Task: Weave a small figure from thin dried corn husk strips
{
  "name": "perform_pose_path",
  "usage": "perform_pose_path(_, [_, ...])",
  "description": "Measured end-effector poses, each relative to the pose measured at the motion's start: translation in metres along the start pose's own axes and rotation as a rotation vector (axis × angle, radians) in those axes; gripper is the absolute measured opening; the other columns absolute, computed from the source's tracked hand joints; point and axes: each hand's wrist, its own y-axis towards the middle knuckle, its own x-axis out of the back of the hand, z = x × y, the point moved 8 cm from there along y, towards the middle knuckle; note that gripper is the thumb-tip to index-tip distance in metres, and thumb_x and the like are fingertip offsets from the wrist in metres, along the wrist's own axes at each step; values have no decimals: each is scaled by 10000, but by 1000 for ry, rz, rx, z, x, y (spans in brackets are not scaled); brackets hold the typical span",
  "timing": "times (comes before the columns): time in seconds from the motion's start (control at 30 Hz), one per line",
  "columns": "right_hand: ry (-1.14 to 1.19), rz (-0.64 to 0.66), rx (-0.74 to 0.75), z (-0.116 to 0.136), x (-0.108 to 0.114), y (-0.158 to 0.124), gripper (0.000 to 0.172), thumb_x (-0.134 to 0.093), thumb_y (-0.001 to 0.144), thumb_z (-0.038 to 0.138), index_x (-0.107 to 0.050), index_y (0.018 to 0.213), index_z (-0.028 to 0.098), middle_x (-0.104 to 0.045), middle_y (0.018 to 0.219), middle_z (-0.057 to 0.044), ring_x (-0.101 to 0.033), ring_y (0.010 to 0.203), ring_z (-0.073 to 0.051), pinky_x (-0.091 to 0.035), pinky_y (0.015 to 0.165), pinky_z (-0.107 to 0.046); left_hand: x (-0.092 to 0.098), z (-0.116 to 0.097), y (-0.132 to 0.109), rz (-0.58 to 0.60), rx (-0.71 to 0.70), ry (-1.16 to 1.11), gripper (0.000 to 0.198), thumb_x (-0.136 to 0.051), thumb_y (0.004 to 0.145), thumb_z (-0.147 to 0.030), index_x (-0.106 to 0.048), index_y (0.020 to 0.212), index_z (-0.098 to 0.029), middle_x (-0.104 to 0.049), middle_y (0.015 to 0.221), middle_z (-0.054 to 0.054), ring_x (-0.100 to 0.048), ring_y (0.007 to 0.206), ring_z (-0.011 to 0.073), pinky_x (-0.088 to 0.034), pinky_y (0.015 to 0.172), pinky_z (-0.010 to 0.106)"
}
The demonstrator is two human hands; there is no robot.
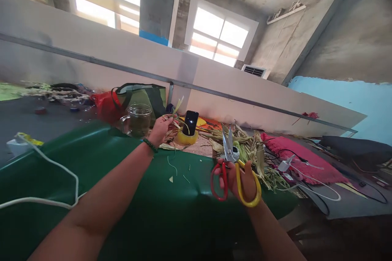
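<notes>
My left hand [159, 130], with a green bead bracelet at the wrist, pinches a thin pale-green strip that looks like corn husk [178, 105]. The strip sticks up past the fingertips, and a loose end curls to the right. In my right hand [235, 177] are scissors [228, 151] with one red and one yellow handle. Their blades point up and stand slightly apart, away from the strip. Behind them lies a heap of dried husks [255, 153]. Between the hands a phone [191, 122] leans upright in a yellow tape roll [187, 138]. Small offcuts [171, 179] lie on the green mat [134, 212].
A glass mug [139, 120] stands just left of my left hand, before a dark green tote bag [157, 98] and a red bag [107, 106]. A white cable [39, 200] crosses the mat at left. Pink fringed cloth [318, 167] with chargers and cables lies at right.
</notes>
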Motion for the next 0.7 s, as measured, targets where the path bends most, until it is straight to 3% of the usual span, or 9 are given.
perform_pose_path(0.13, [50,-57,-55,-4,8,-1,725,-372,692,855,-554,903,185,-520,563,15,-429,356,-99,-313,350,-219,-2,1,-1,2,11,23,90,-526,833,-128,-611,836,-97,-678,664,54,-638,605,127,-528,651,250])
perform_pose_path(0.33, [-15,-129,-17,-2,12,-1,564,-503,728,747,-528,800,188,-372,405,99,-231,238,-41,-151,266,-177,-2,4,0,11,16,32,79,-544,819,-115,-612,782,-100,-658,640,41,-623,574,120,-520,607,237])
perform_pose_path(0.43, [-108,-147,-6,2,13,-2,359,-654,705,493,-551,847,180,-511,477,63,-415,308,-74,-315,323,-188,-2,6,0,20,23,34,74,-556,814,-116,-623,789,-99,-648,619,32,-609,545,111,-502,566,215])
perform_pose_path(0.53, [-126,-16,25,3,6,0,348,-642,608,265,-562,940,196,-643,632,2,-625,565,-175,-520,586,-325,-3,6,0,36,25,25,56,-577,801,-124,-628,795,-102,-649,607,31,-604,532,111,-502,561,216])
perform_pose_path(0.63, [-201,67,115,7,5,5,444,-609,582,293,-550,1018,230,-692,818,-49,-653,754,-233,-515,713,-401,-4,6,0,38,33,10,60,-569,797,-115,-627,792,-101,-654,604,36,-617,548,119,-517,592,233])
perform_pose_path(0.7, [-383,11,132,10,11,11,452,-590,622,346,-534,1058,239,-676,857,-57,-640,769,-240,-503,685,-392,-4,5,-1,26,48,-6,68,-554,800,-103,-619,778,-101,-654,600,36,-616,542,118,-517,592,235])
